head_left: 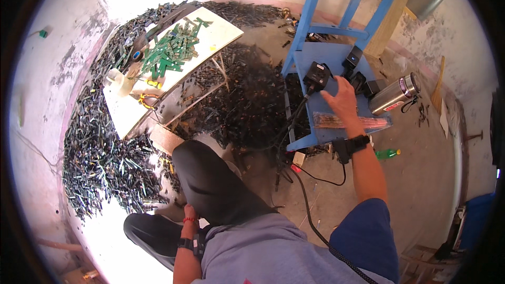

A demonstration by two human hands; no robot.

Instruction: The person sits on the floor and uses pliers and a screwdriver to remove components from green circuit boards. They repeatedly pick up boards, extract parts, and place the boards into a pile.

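My right hand (343,101) reaches over the seat of a blue wooden chair (310,55). Its thumb stands apart from the fingers, and nothing shows between them. Just beyond the fingertips sits a black box-shaped device (317,76) with a cable; whether they touch it I cannot tell. Smaller black devices (352,59) lie on the seat, beside a steel thermos flask (394,93) lying tilted. A bundle of thin reddish sticks (350,121) lies along the seat's front edge, under my wrist. My left hand (190,213) rests low by my bent leg, its fingers mostly hidden.
A pale low table (221,29) at the left carries a pile of green circuit boards (171,50), yellow-handled pliers (147,101) and a plastic cup (120,81). Dark strip-like pieces (113,158) cover much of the floor. A black cable (307,205) runs past the chair; a green bottle (387,153) lies right.
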